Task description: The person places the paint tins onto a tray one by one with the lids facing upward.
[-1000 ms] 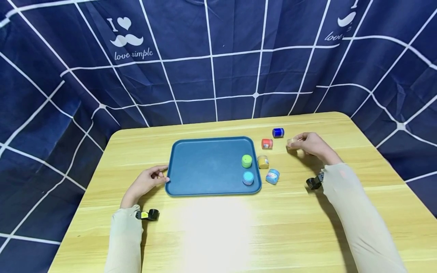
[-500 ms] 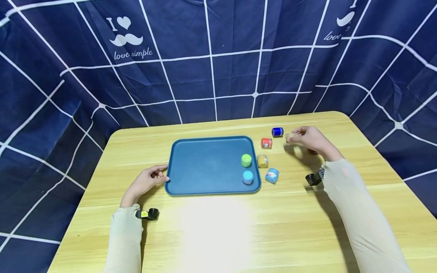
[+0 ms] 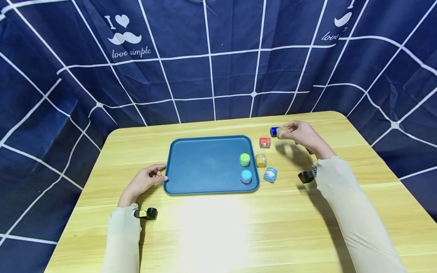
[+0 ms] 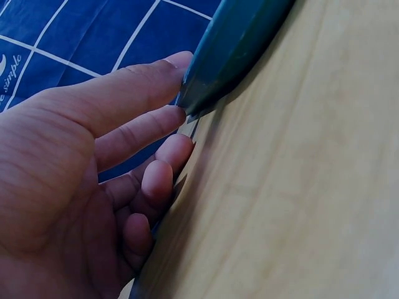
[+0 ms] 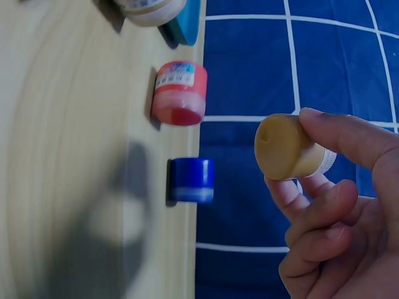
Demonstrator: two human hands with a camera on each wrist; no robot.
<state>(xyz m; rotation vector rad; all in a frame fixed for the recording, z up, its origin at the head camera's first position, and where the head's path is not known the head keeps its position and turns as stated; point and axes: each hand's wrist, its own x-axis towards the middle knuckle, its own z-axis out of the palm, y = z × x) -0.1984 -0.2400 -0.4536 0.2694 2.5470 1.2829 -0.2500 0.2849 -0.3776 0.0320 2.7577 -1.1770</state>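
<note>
In the head view my left hand (image 3: 145, 182) is at the left rim of a dark blue-green tray (image 3: 205, 167). The left wrist view has its thumb and index finger pinching the tray's edge (image 4: 230, 56), the other fingers curled loosely. My right hand (image 3: 304, 134) holds a small tan paint jar (image 5: 290, 147) between thumb and fingers, raised off the table near the dark blue jar (image 3: 274, 131). On the tray's right side stand a green jar (image 3: 244, 159) and a turquoise-lidded jar (image 3: 246, 176).
Right of the tray lie a red jar (image 3: 264, 142), a yellow jar (image 3: 261, 160) and a light blue jar (image 3: 270, 174). A dark reddish thing (image 3: 309, 151) is mostly hidden by the right wrist. Behind the wooden table (image 3: 293, 227) hangs a navy gridded curtain (image 3: 191, 76).
My right hand has lifted the tan jar and moved it up and left, now partly covering the dark blue jar. My left hand stays at the tray's rim.
</note>
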